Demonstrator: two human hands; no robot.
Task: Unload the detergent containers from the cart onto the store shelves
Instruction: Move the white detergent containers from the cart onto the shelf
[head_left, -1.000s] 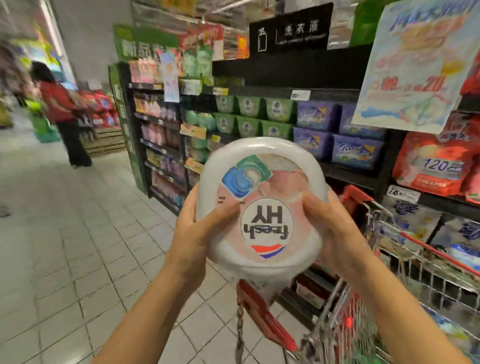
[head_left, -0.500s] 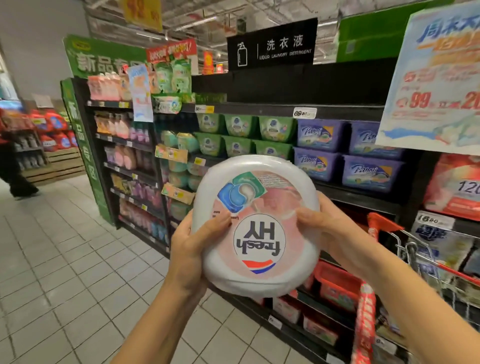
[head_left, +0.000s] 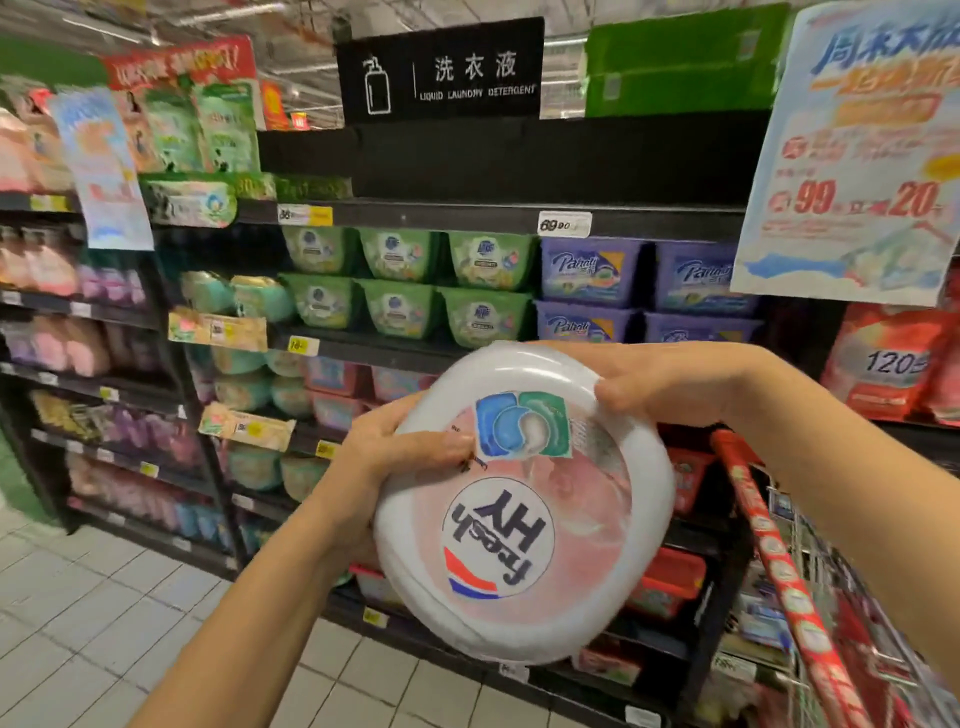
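i hold the white tub (head_left: 524, 519) in the air before the shelves (head_left: 467, 215), left hand (head_left: 395, 447) and right hand (head_left: 654, 382) both gripping its rim; the cart (head_left: 779, 561) stands at right.

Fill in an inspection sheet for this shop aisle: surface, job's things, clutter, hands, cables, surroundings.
Surface: black shelves, stocked; tiled floor.
Job's things: white tub held tilted in the air, label upside down; red cart at right.
Clutter: nothing seen.
Hands: left hand grips the tub's left rim; right hand grips its top rim.
Cables: nothing seen.
Surroundings: green tubs, purple tubs, red bags, detergent sign, price poster.
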